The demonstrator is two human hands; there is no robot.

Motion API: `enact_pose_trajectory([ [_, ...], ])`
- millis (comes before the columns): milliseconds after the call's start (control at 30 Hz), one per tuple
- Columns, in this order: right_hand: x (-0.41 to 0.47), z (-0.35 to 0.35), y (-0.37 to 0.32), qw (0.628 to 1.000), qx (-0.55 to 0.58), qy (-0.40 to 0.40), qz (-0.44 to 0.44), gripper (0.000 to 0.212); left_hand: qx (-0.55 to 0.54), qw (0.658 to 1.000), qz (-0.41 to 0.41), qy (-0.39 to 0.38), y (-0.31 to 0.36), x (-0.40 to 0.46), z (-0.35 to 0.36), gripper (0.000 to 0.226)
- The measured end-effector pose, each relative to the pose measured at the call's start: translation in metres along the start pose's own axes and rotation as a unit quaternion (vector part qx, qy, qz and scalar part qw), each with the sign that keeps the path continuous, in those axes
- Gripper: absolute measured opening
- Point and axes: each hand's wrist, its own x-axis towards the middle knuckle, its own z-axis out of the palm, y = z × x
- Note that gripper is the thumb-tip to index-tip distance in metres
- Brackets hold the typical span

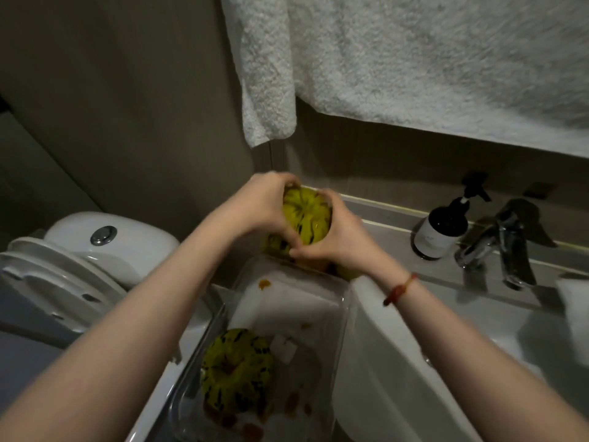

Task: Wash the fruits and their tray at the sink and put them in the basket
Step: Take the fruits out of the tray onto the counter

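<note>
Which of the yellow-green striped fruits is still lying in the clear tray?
The near fruit, alone in the clear tray; both hands hold the far fruit.

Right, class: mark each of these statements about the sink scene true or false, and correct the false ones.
1. Both hands hold one fruit. True: left hand, right hand.
2. The tray is empty. False: a second fruit lies in it.
3. The soap bottle stands left of the tap. True.
4. A towel lies in the basin. False: it hangs above the counter.
</note>
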Motion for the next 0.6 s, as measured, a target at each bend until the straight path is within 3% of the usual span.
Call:
enact_pose_trajectory([
  [233,0.08,-0.013,0.047,0.987,-0.116,-0.04,0.099,0.108,-0.062,0.995,-0.033,-0.069,-0.007,0.094,0.04,0.096],
  [600,0.097,0.008,0.083,0.977,-0.047,-0.139,0.152,0.115,-0.114,0.975,-0.097,-0.163,-0.031,0.111,0.083,0.102],
])
